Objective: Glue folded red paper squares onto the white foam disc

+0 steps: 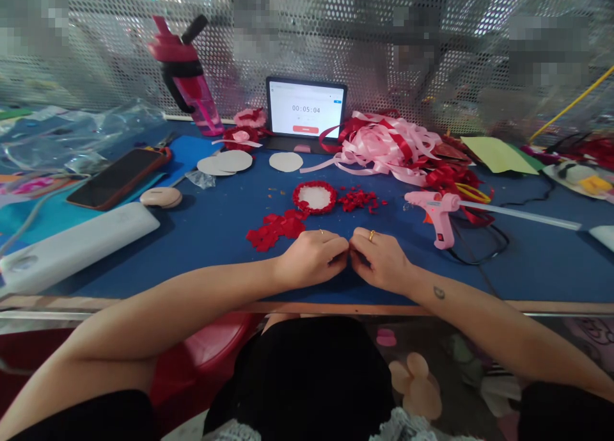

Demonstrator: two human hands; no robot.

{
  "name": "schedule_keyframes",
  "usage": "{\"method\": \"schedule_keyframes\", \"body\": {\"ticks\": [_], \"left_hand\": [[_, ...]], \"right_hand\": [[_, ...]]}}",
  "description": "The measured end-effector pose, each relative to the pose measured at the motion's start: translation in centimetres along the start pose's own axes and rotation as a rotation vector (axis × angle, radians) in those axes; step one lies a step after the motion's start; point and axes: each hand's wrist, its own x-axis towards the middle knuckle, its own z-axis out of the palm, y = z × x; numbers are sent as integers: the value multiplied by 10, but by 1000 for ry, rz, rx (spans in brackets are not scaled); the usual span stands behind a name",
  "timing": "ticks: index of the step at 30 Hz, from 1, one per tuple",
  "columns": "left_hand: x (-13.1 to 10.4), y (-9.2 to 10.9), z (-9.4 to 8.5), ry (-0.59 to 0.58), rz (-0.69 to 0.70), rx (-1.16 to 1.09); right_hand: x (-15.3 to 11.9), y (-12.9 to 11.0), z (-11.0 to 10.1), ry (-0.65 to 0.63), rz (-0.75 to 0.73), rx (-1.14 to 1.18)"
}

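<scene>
My left hand (314,256) and my right hand (378,258) meet knuckle to knuckle above the near part of the blue table. Both are closed, fingertips pinched together; whatever they hold is hidden. Just beyond them lies a white disc (315,198) ringed with small red folded pieces. Left of the disc, flat red fabric petals (275,230) overlap in a loose row beside my left hand. A heap of tiny red bits (359,200) sits to the disc's right. Farther right, a pink glue gun (437,214) rests on its side with a clear glue stick in its back.
A tablet (306,108) showing a timer stands at the back. Pink and red ribbons (388,143) pile up beside it. White discs (225,163), a pink bottle (192,82), a phone (119,177), an earbud case (162,198) and a long white box (79,246) are on the left.
</scene>
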Motion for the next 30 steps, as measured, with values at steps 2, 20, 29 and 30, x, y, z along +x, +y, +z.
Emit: {"method": "schedule_keyframes", "body": {"ticks": [2, 20, 29, 30], "left_hand": [[0, 0, 0, -6, 5, 17], [5, -5, -10, -34, -117, -219], [1, -4, -3, -70, -57, -147], [0, -4, -2, -74, -43, -129]], "right_hand": [[-1, 0, 1, 2, 0, -15], [0, 6, -12, -24, 111, 194], [0, 3, -10, -62, 40, 115], [0, 2, -9, -60, 24, 101]]}}
